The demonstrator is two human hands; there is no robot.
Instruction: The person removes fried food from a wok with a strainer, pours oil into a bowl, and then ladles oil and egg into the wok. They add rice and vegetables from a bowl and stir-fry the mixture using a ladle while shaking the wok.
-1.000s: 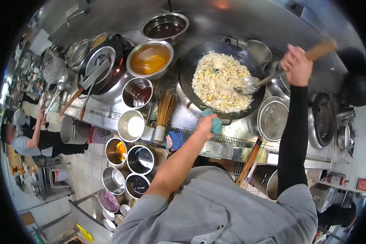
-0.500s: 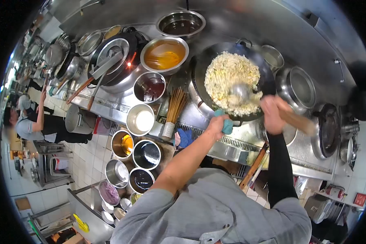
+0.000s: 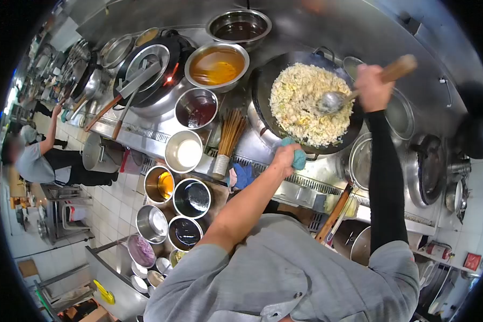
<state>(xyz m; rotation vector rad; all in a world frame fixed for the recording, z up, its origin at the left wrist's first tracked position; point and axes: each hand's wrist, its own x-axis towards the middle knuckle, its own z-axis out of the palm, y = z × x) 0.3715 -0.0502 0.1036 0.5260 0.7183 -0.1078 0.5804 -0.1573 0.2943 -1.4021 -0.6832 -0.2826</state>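
A large dark wok (image 3: 261, 88) on the stove holds a heap of fried rice (image 3: 298, 102) with yellow and green bits. My right hand (image 3: 374, 89) is closed around the wooden handle of a ladle (image 3: 333, 102), whose metal bowl rests in the right side of the rice. At the wok's near edge, my left hand (image 3: 284, 160) grips a folded teal cloth (image 3: 294, 154) against the wok's near handle. The cloth and fingers partly hide that handle.
Left of the wok stand a bowl of orange oil (image 3: 214, 67), a pot of dark red sauce (image 3: 196, 108) and a bamboo brush (image 3: 231, 139). Several seasoning pots (image 3: 191, 198) sit nearer. A strainer (image 3: 361, 161) lies to the right. Another person (image 3: 37, 161) stands far left.
My right hand has swung up and away, tilting the ladle handle toward the back right. The ladle bowl has shifted right and up in the rice. My left hand stays at the wok's edge.
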